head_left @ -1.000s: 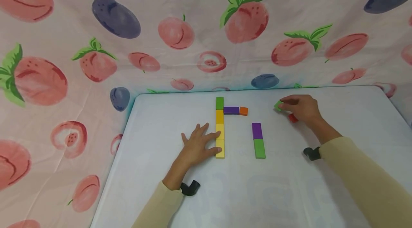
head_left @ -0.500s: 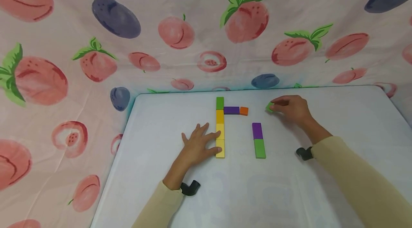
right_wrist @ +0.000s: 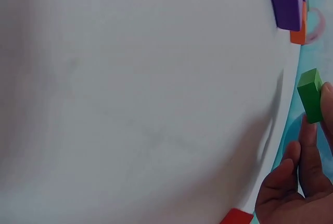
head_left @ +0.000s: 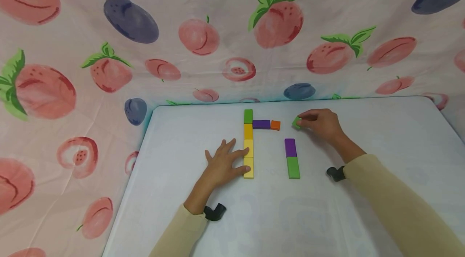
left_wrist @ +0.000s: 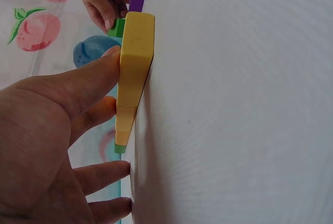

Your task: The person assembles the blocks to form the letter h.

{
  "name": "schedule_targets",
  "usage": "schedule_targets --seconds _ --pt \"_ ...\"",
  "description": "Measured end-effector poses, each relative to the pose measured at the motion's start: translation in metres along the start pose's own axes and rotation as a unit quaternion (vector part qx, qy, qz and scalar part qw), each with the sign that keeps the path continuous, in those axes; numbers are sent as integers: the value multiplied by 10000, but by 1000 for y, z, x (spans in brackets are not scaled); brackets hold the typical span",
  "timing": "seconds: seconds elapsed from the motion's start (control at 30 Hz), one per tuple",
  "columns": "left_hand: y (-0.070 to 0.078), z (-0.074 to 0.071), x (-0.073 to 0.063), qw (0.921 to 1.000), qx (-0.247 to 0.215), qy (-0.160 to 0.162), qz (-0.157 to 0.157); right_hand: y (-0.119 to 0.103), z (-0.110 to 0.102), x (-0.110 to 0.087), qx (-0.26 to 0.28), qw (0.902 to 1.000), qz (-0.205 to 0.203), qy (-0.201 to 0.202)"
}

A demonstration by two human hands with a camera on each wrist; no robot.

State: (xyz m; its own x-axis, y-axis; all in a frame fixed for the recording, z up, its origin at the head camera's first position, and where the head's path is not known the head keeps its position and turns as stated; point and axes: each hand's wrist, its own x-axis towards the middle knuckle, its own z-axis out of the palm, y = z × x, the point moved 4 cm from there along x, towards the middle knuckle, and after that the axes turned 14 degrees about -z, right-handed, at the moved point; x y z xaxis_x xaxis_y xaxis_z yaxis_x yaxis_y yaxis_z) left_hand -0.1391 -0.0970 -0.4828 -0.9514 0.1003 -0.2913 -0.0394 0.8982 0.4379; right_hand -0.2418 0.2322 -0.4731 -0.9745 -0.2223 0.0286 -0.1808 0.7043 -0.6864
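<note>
My right hand [head_left: 323, 125] pinches a small green block [head_left: 296, 122] between thumb and fingertips, to the right of the orange block [head_left: 275, 125]. In the right wrist view the green block [right_wrist: 311, 96] shows tilted above the tabletop. My left hand [head_left: 219, 165] rests with fingers spread, thumb and index finger touching the upper faces of the yellow blocks [head_left: 248, 148]. Those stand end to end in a column topped by a green block [head_left: 248, 116]. A purple block [head_left: 261, 124] extends rightward from the column and meets the orange block.
Right of the column, a purple block [head_left: 290, 147] and a longer green block [head_left: 293, 168] lie end to end. A red block [right_wrist: 237, 217] lies near my right hand, hidden in the head view. The white table [head_left: 269, 216] ends at a fruit-patterned cloth [head_left: 218, 3].
My right hand has carried the small green block leftward, closer to the orange block. The red block has gone out of sight behind that arm. My left hand has stayed still.
</note>
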Motion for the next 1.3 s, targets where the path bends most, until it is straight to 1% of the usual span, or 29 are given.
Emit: schedule_targets --seconds 0.23,0.6,0.87,1.3 --pt "0 1 0 10000 31 -30 -33 -6 7 4 117 9998 80 -111" --pt "0 0 0 10000 15 -10 -12 -15 18 7 113 9987 76 -484" --pt "0 0 0 10000 -13 -7 -11 -20 25 9 63 9983 120 -566" --pt "-1 0 0 10000 35 -24 -16 -21 29 11 5 9973 199 -712"
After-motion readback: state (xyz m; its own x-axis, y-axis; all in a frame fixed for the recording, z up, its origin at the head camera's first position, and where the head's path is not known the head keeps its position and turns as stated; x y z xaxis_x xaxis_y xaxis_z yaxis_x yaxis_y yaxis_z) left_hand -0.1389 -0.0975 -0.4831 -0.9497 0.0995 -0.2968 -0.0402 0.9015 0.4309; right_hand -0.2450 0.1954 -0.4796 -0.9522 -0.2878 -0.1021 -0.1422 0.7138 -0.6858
